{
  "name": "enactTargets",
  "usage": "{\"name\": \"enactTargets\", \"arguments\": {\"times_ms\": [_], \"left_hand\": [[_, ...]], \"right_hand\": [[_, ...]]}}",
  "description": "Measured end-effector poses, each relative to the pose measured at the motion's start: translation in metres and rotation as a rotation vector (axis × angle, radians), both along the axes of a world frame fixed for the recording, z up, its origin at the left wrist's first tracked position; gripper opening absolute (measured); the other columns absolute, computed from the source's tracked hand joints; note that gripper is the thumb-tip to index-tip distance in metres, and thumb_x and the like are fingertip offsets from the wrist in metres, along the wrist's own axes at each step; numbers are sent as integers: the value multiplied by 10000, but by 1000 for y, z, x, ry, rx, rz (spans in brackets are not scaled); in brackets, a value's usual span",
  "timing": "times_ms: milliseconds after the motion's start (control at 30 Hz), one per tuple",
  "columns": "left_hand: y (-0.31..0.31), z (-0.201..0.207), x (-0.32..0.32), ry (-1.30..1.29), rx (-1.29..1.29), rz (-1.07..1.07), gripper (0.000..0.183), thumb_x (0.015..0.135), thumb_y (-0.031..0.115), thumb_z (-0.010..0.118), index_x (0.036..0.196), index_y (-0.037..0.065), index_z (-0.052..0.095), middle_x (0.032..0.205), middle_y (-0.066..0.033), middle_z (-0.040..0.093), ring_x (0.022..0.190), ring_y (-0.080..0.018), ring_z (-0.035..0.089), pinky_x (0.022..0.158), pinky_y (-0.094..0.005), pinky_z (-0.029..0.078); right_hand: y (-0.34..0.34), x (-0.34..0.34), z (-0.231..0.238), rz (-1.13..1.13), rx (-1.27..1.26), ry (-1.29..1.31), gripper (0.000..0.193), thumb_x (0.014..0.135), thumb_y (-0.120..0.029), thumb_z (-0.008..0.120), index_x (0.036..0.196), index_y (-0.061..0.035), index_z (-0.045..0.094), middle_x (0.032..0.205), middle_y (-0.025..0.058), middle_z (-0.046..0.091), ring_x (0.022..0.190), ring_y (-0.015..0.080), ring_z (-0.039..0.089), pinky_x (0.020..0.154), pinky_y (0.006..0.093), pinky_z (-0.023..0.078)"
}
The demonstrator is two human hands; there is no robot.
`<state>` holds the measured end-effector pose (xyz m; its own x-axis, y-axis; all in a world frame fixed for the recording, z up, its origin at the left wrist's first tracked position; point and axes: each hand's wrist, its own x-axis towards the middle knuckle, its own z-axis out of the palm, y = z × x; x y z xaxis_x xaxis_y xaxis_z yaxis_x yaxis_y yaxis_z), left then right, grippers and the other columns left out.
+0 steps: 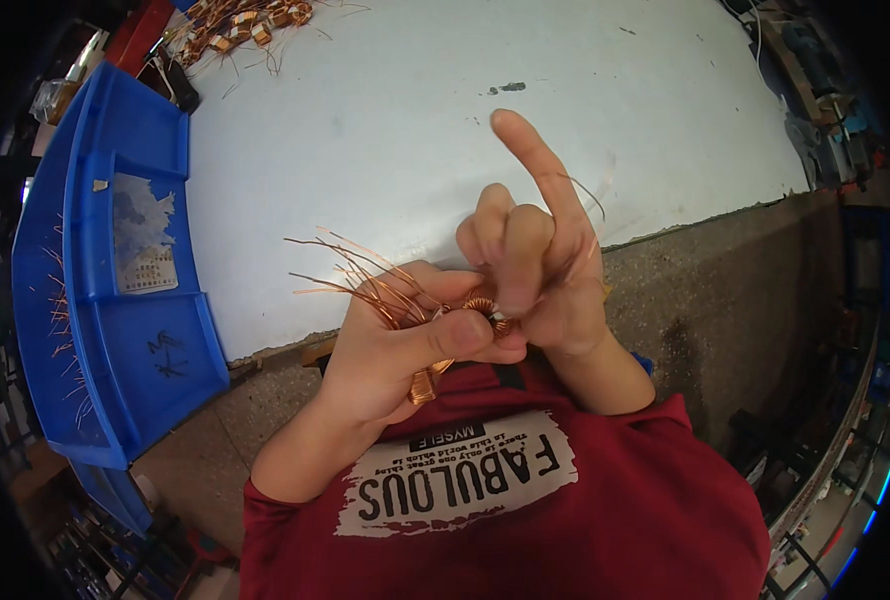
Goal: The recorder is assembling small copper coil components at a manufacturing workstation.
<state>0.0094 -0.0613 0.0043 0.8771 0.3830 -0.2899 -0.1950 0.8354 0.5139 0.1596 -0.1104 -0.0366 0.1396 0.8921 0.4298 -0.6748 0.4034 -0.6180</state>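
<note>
My left hand [375, 355] is closed around several copper-wound ring coils, its thumb pressing beside one ring coil [480, 304]. Another wound coil [423, 388] pokes out below the palm. Loose copper wire leads [360, 275] fan out to the left over the fingers. Right against the ring coil is my right hand [555, 270], with its index finger stretched up and away and the other fingers curled. A thin copper wire [590, 192] arcs out by that index finger. Motion blurs the curled fingers, and they partly cover the coil.
A white worktop [365, 130] lies ahead, its near edge just beyond my hands. On the left stands a blue plastic bin [190, 330] with copper wire ends at its far side. A pile of wound coils [250, 30] sits at the back left. Tools and equipment [820, 75] crowd the right edge.
</note>
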Motion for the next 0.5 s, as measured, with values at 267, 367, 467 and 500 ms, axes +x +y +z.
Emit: {"name": "enactTargets", "arguments": {"times_ms": [267, 367, 467, 500], "left_hand": [[-7, 14, 8, 87, 18, 311, 246, 743, -70, 647, 966, -66, 543, 828, -155, 633, 723, -225, 648, 687, -274, 560], [-4, 10, 0, 80, 486, 203, 255, 735, -88, 642, 967, -63, 539, 826, -155, 633, 697, -205, 642, 675, -256, 554], [-9, 12, -1, 92, 581, 157, 263, 730, -99, 641, 967, -60, 536, 822, -154, 633, 686, -196, 640, 663, -248, 551], [-9, 13, 1, 107, 527, 159, 267, 727, -104, 641, 967, -57, 534, 818, -152, 632, 684, -192, 640, 656, -245, 550]], "right_hand": [[-8, -34, 22, -163, -428, 163, 759, 710, -25, 682, 1371, -76, 312, 1036, 118, 590, 801, 130, 527, 724, 166, 385], [-6, -17, 18, -266, -81, -492, 530, 848, -299, 531, 1284, -15, 431, 1079, 111, 571, 740, 100, 513, 714, 186, 384], [-7, -2, 23, -224, -14, -752, 456, 902, -336, 469, 1216, -7, 501, 1073, 102, 573, 726, 95, 516, 701, 187, 390], [-6, 5, 28, -146, -55, -794, 381, 911, -282, 457, 1177, -20, 530, 1053, 96, 580, 732, 100, 524, 692, 181, 395]]}}
